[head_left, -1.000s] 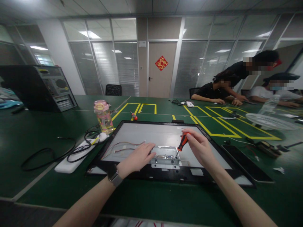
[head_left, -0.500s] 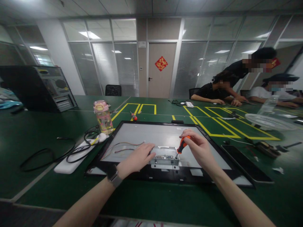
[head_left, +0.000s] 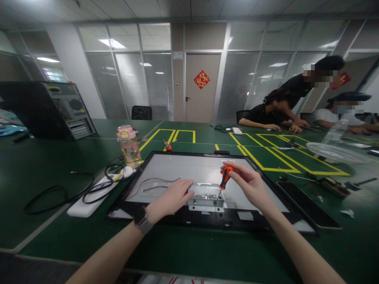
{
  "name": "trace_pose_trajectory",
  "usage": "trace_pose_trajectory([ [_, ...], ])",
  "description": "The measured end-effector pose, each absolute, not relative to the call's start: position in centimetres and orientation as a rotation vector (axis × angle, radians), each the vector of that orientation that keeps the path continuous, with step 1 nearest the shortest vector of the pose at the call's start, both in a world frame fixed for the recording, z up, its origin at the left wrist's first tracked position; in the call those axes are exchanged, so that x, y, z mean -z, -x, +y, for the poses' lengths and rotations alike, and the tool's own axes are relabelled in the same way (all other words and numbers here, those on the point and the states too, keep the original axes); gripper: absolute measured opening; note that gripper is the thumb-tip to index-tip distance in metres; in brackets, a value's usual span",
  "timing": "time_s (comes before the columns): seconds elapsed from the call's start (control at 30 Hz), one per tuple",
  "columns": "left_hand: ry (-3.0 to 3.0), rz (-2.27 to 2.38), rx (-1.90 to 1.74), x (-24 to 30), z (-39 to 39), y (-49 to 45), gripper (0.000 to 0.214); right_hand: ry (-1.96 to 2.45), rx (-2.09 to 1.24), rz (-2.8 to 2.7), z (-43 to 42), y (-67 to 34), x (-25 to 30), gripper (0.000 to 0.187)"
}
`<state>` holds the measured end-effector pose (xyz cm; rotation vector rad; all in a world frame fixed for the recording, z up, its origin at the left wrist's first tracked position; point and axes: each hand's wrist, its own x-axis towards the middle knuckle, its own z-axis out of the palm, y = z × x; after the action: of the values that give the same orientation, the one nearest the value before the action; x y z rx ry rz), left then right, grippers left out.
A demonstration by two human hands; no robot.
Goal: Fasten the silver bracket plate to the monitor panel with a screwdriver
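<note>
My right hand [head_left: 244, 179] grips a screwdriver [head_left: 226, 177] by its orange and black handle. The screwdriver leans slightly, its tip down at the right end of a silver metal bracket [head_left: 207, 200]. That bracket sits near the front edge of a flat display panel [head_left: 174, 165] with a black frame and a pale grey back. My left hand [head_left: 173, 196] lies with fingers stretched at the bracket's left end, thumb apart from the fingers; a watch is on the wrist. Thin wires [head_left: 154, 180] run over the panel beyond that hand. Any screw under the tip is too small to see.
Left of the panel are a white power strip [head_left: 85, 207], black cables [head_left: 53, 197] and a drinking bottle [head_left: 129, 148]. A computer case [head_left: 44, 110] stands farther left. A red-handled tool [head_left: 167, 146] lies behind, a dark phone-like slab [head_left: 308, 205] at right. People sit and lean at far right.
My right hand and the screwdriver handle have shifted slightly left, and the screwdriver is a little more upright. My left hand and the panel stay in place.
</note>
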<state>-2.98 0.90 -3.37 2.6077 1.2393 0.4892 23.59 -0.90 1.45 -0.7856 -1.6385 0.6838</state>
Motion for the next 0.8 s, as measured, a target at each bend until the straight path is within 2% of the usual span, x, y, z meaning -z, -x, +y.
trace_pose_trajectory([
  [0.17, -2.61, 1.251, -0.466, 3.19, 0.88, 2.93, 0.039, 0.8, -0.461, -1.621, -0.9, -23.49, -1.46, 0.02],
  [0.33, -2.605, 1.256, -0.469, 3.14, 0.79, 2.9, 0.038, 0.785, -0.603, -1.627, -1.0, -23.51, -1.5, 0.031],
  [0.57, -2.618, 1.233, -0.48, 3.55, 1.05, 3.09, 0.039, 0.826, -0.373, -1.594, -0.75, -23.52, -1.08, 0.02],
  [0.67, -2.628, 1.24, -0.479, 3.52, 1.04, 3.06, 0.038, 0.777, -0.474, -1.617, -0.93, -23.79, -1.09, 0.025],
  [0.8, -2.63, 1.252, -0.458, 3.4, 0.94, 2.99, 0.039, 0.777, -0.578, -1.612, -0.98, -23.83, -1.12, 0.023],
])
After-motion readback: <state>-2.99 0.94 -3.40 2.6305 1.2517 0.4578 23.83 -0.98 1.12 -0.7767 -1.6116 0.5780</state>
